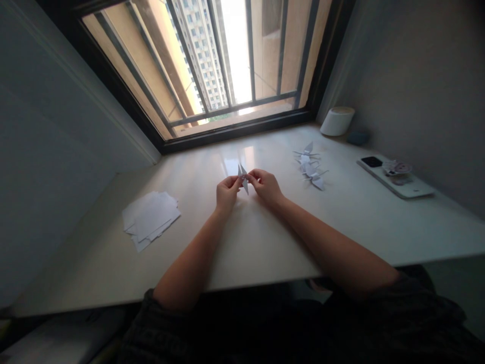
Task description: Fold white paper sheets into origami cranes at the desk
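A small folded piece of white paper (244,185), narrow and pointed at its top and bottom, is held up between my two hands above the middle of the table. My left hand (227,193) pinches it from the left side. From the right, the fingertips of my right hand (265,186) pinch its other side. The fingers partly cover the middle of the paper. Several finished paper cranes (311,169) lie in a cluster to the right of my right hand. Left of my left hand is a loose stack of white paper sheets (153,217).
On the right of the white table (250,258) lies a white phone (415,189) with a clear grip on its back. A white cylindrical object (337,121) and a small dark item (358,137) stand at the back right corner. A barred window (235,134) borders the far edge.
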A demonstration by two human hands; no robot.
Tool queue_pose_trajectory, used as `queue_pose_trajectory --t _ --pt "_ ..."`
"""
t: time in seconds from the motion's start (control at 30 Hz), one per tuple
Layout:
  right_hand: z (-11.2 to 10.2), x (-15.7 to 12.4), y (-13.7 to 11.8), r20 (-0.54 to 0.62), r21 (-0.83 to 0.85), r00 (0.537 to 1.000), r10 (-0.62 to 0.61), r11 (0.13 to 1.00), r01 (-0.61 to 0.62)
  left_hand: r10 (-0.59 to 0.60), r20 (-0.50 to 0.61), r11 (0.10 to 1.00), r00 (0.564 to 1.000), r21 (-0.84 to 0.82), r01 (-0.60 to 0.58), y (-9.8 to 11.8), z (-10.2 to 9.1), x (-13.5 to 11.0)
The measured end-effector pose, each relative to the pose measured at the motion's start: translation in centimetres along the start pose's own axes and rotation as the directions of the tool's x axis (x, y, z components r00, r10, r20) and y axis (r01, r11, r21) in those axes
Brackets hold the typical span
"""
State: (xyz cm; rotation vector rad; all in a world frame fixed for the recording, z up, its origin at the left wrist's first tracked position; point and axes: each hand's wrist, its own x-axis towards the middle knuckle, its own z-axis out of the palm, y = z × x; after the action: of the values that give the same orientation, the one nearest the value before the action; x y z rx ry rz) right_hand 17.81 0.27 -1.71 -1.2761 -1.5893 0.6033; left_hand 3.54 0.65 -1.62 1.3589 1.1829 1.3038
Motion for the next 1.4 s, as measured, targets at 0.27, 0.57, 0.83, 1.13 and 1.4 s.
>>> queue_pose_trajectory --t 0.27,0.57,0.83,1.13,1.4 --pt "0.3 0.4 0.8 0.023 0.196 0.995 0.100 0.975 -0.103 -0.020 -0.022 0.999 1.000 -0.027 0.019 0.5 0.1 -0.2" --pt "0.1 0.1 0.5 0.155 0.281 0.982 0.111 0.948 -0.152 0.005 -0.134 0.999 0.991 -0.032 -0.009 0.6 0.0 -0.2" --pt "0.3 0.1 1.1 0.198 0.280 0.973 0.121 0.944 -0.175 0.019 -0.065 0.999 0.998 -0.039 -0.021 0.8 -0.2 0.0" --pt "0.4 0.2 0.5 0.227 0.305 0.970 0.086 0.940 -0.155 -0.041 -0.099 0.999 0.994 -0.026 0.039 0.7 -0.9 0.4" --pt "0.4 0.5 -0.3 0.251 0.474 0.967 0.036 0.867 -0.155 -0.182 -0.058 0.964 0.982 -0.208 0.167 0.9 -1.0 0.6"
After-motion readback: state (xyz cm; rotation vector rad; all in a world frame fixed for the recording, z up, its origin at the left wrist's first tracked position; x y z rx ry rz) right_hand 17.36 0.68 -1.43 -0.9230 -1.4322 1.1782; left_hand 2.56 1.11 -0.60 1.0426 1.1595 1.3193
